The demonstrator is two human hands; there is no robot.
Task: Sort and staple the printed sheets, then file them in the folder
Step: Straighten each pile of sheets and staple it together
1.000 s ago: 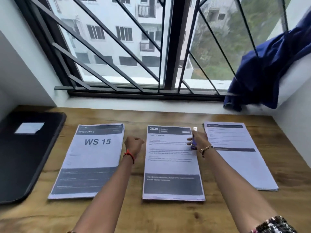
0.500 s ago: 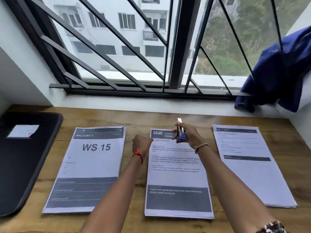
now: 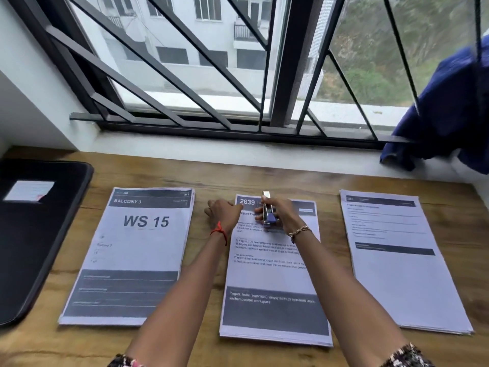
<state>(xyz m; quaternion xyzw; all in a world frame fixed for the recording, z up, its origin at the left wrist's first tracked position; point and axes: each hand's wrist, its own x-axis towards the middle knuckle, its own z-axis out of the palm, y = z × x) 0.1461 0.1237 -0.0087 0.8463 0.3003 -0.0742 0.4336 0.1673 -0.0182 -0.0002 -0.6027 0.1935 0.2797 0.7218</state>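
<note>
Stapler (image 3: 270, 217) shifted left over middle stack (image 3: 272, 276) (right hand (image 3: 287, 214) gripping); folder (image 3: 31, 247) closed.

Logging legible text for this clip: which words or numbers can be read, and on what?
"BALCONY 3": left stack, header.
"WS 15": left stack, large print.
"2639": middle stack, header.
"kitchen counter workspace": middle stack, dark footer.
Too blurred to read: the right stack, the folder label, and the small body text.

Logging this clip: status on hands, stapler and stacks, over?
Right hand grips stapler over top of middle stack. Left hand at its top left corner, grip unclear. Folder lies apart, far left.
</note>
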